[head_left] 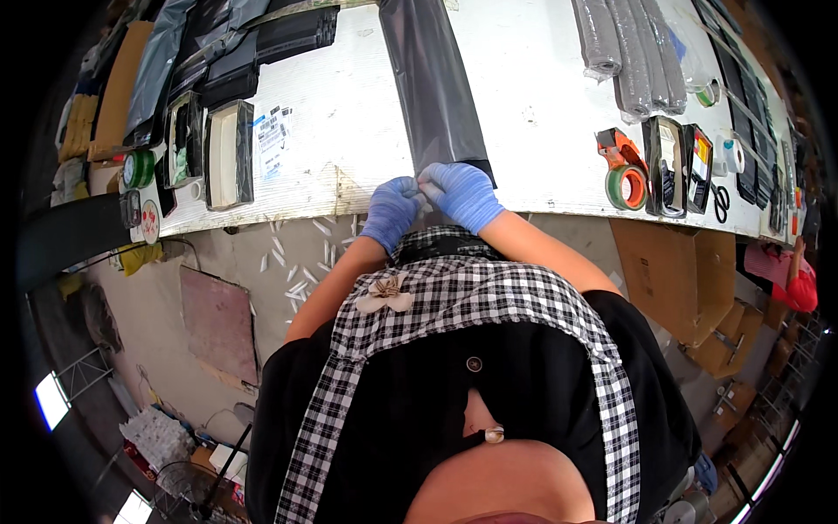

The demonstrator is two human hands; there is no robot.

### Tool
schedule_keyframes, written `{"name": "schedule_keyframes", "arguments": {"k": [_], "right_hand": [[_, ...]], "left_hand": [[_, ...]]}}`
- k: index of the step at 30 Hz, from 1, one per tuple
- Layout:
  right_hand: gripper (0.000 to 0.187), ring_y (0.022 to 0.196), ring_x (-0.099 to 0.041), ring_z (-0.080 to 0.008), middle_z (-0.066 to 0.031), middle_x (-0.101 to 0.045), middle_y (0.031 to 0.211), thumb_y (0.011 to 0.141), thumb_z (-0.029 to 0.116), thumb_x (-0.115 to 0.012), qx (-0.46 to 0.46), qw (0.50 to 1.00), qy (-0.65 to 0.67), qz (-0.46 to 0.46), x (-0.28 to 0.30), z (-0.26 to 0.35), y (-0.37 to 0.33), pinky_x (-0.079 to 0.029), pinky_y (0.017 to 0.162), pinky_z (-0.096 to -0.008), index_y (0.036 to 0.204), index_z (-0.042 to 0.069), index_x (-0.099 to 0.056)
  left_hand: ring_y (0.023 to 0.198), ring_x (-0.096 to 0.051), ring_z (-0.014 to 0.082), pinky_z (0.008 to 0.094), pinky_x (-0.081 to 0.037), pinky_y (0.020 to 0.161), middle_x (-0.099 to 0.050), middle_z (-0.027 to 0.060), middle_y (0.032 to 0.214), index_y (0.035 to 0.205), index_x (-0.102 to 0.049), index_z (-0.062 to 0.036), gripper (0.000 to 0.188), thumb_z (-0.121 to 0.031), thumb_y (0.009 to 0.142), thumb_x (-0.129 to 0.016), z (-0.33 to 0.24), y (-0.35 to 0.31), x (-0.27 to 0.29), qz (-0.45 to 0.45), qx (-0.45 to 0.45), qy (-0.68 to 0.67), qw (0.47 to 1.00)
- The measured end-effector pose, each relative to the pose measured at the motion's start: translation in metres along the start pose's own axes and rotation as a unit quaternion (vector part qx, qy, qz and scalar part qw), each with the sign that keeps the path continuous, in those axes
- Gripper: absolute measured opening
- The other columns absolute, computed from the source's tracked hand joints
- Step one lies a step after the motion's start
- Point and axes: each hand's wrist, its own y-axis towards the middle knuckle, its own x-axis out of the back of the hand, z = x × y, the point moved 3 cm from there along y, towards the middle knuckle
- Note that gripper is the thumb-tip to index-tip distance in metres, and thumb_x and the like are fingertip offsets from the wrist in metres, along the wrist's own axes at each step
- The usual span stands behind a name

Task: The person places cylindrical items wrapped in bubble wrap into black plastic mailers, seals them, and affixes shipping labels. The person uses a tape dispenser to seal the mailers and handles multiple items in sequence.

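A long dark grey plastic mailing bag lies lengthwise across the white table, its near end at the front edge. My right hand, in a blue glove, is closed on that near end, thumb and fingers pinched together. Close beside it, at the bag's near left corner, my left hand is also gloved in blue and closed. The fingertips of both hands nearly meet. What the left fingers pinch is too small to make out.
On the right stand an orange tape dispenser, a black open box, scissors and grey wrapped rolls. To the left are folded black bags and a long open box. White strips litter the floor; a cardboard box stands right.
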Motion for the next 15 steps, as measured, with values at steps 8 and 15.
{"name": "schedule_keyframes", "arguments": {"k": [8,15], "right_hand": [[0.013,0.085,-0.063,-0.0329,-0.013,-0.064,0.088,0.09,0.023,-0.058,-0.037,0.996,-0.044,0.067,0.018,-0.072,-0.118,-0.05,0.077,-0.0438,0.093,0.011,-0.062],[0.019,0.078,-0.065,-0.0287,-0.0103,-0.068,0.084,0.083,0.023,-0.067,0.066,0.988,0.019,-0.138,0.032,-0.001,-0.037,-0.052,0.071,-0.0375,0.098,0.012,-0.068]], "left_hand": [[0.065,-0.064,0.0138,0.0228,-0.053,0.058,-0.067,0.0104,0.081,0.098,-0.063,0.0032,0.014,0.006,0.085,-0.062,0.006,-0.002,0.003,0.011,0.023,-0.043,0.999],[0.062,-0.06,0.0095,0.0224,-0.051,0.056,-0.069,0.007,0.079,0.097,-0.066,0.0015,0.012,0.001,0.085,-0.066,-0.004,-0.004,0.007,0.056,0.022,-0.028,0.998]]}}
